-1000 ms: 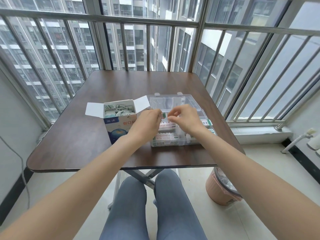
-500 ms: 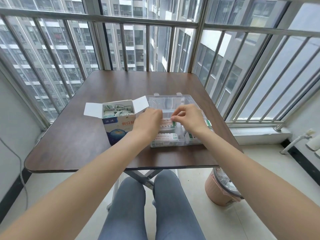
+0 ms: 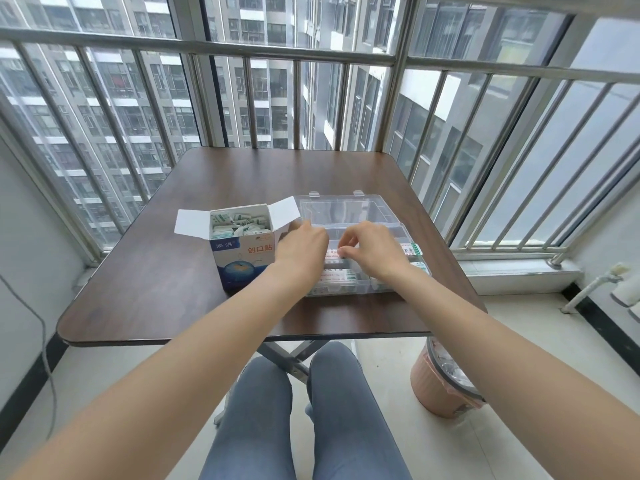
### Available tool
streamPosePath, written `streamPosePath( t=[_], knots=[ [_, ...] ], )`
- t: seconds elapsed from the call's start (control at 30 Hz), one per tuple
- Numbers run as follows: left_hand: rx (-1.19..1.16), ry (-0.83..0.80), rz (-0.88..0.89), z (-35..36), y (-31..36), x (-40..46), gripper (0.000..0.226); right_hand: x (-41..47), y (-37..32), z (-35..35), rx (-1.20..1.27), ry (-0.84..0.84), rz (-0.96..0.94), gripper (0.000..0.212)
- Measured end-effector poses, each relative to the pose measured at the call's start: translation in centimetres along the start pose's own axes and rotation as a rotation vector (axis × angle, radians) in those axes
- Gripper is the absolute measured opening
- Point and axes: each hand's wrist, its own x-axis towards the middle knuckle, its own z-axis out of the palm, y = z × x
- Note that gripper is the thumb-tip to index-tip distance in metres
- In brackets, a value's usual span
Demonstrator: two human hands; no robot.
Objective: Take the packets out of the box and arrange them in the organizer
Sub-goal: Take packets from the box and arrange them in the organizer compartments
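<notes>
Both hands, left hand (image 3: 302,249) and right hand (image 3: 372,249), pinch a packet (image 3: 333,253) lying crosswise between them over the organizer (image 3: 349,209) (box (image 3: 242,251) just left).

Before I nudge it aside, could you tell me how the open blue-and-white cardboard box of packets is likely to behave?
The blue-and-white cardboard box probably slides easily on the smooth dark wooden table. It looks light, holding only small packets. Standing tall with open flaps, it might tip if pushed high.
</notes>
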Motion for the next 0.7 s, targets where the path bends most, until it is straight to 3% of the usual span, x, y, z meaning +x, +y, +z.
streamPosePath(
  t=[0.33,0.6,0.7],
  knots=[
    [-0.121,0.016,-0.018,-0.3,0.1,-0.6,0.028,-0.4,-0.2,-0.6,0.121,-0.026,0.038,0.021],
    [-0.377,0.184,0.009,-0.8,-1.5,-2.8,0.039,-2.1,-0.5,-1.9,0.204,0.047,-0.007,0.024],
    [-0.451,0.269,0.099,-1.6,-2.3,-4.2,0.031,-2.7,-1.6,-2.4,0.223,0.078,-0.046,0.027]
  ],
)
